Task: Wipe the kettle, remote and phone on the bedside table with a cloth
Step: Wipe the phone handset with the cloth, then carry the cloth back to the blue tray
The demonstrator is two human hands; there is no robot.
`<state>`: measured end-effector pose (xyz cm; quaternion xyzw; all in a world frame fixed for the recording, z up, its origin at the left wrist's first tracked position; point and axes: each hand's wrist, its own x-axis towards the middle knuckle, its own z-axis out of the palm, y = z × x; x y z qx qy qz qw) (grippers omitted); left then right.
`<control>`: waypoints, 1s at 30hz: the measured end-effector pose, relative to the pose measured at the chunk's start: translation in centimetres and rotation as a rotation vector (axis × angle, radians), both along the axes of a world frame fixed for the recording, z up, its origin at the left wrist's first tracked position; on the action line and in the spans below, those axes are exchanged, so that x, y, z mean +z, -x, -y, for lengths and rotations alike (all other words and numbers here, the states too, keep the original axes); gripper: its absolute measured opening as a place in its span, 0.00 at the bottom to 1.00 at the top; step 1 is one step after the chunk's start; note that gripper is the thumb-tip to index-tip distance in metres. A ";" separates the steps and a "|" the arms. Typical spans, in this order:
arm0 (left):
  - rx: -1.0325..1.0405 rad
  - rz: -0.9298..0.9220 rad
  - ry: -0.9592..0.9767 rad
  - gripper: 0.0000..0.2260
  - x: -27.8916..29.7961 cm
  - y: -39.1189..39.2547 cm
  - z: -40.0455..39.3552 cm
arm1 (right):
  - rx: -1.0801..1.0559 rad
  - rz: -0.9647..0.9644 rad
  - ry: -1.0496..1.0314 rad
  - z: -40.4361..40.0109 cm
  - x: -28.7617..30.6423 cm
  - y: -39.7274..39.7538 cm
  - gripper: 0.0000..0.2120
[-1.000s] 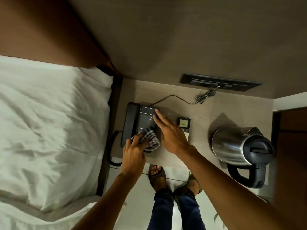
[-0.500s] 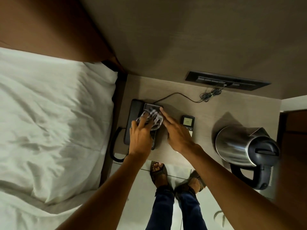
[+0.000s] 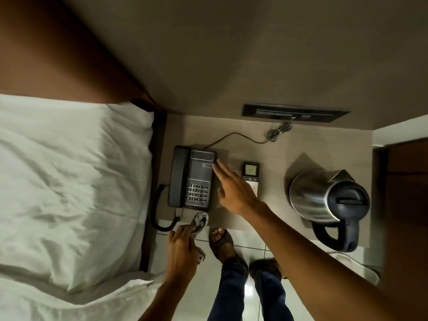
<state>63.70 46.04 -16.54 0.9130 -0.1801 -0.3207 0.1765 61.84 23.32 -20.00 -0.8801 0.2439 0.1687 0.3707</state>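
Note:
A black corded phone [image 3: 192, 177] lies at the left of the wooden bedside table [image 3: 273, 149]. My left hand [image 3: 183, 249] holds a checked cloth [image 3: 199, 222] at the table's front edge, just below the phone. My right hand [image 3: 234, 188] rests flat with fingers spread, its fingertips touching the phone's right side. A slim remote [image 3: 250, 173] with a lit screen lies right of that hand, partly covered by it. A steel kettle [image 3: 324, 202] with a black lid and handle stands at the right.
A white pillow and bedding [image 3: 69, 181] fill the left side. A thin cable [image 3: 236, 137] runs from the phone to a dark socket panel [image 3: 294, 112] on the wall. My sandalled feet [image 3: 222, 239] stand on the tiled floor below the table.
My left hand has drawn the cloth down off the top of the phone to the table's front edge. My right hand has stayed at the phone's right side.

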 end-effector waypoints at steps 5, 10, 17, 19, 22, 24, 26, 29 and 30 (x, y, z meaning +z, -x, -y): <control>0.486 -0.275 0.378 0.10 3.2 -2.5 7.0 | -0.282 0.037 -0.260 0.4 1.7 2.3 0.31; 0.829 -0.638 0.538 0.15 5.8 -3.6 14.6 | -0.771 0.165 -0.735 2.1 5.1 4.1 0.26; 0.652 -0.919 0.644 0.20 10.5 -0.3 23.4 | -1.207 0.503 -0.944 8.7 12.1 8.9 0.13; 0.612 -0.887 0.624 0.22 11.5 1.6 25.8 | -1.291 0.571 -0.933 11.0 13.2 11.3 0.16; 0.483 -0.871 0.632 0.18 12.3 5.1 28.9 | -1.323 0.630 -0.859 13.9 14.4 15.8 0.14; 0.375 -0.858 0.629 0.13 12.8 8.3 31.2 | -1.355 0.652 -0.796 15.5 15.2 19.6 0.14; 0.276 -0.832 0.612 0.11 13.3 11.9 33.4 | -1.414 0.675 -0.747 16.9 15.5 23.8 0.14; 0.145 -0.819 0.568 0.12 13.9 17.4 36.4 | -1.494 0.693 -0.681 18.7 15.7 29.7 0.14; 0.105 -0.826 0.550 0.13 14.1 19.3 37.3 | -1.540 0.703 -0.660 19.1 15.5 31.8 0.14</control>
